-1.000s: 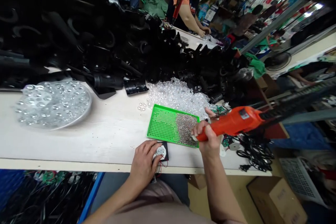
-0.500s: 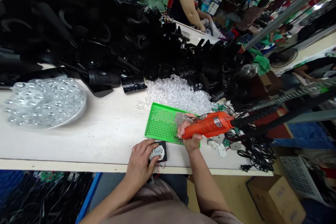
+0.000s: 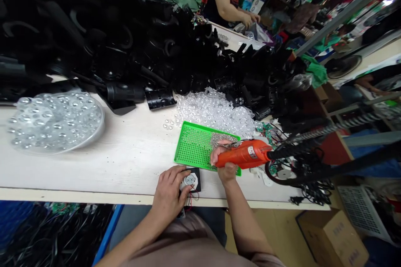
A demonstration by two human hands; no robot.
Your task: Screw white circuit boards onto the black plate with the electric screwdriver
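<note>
My left hand (image 3: 171, 187) rests at the table's front edge, its fingers closed around a small motor (image 3: 190, 180) with a round pale body on a black square base. Thin red wires hang from the motor over the edge. My right hand (image 3: 226, 160) is wrapped round an orange electric screwdriver (image 3: 244, 154), which lies almost level above the right end of a green perforated tray (image 3: 191, 156). Small metal screws (image 3: 221, 138) are heaped at that end of the tray. The screwdriver's tip is hidden behind my fingers.
Clear plastic lenses (image 3: 216, 110) are piled behind the tray, and more fill a bowl (image 3: 102, 127) at left. Black plastic housings (image 3: 125, 50) bank up along the back. A black cable (image 3: 300, 179) trails at right. A co-worker (image 3: 227, 0) sits across the table.
My right hand and the screwdriver have shifted slightly left and down over the tray. My left hand stays on the motor. The co-worker's hands have moved up.
</note>
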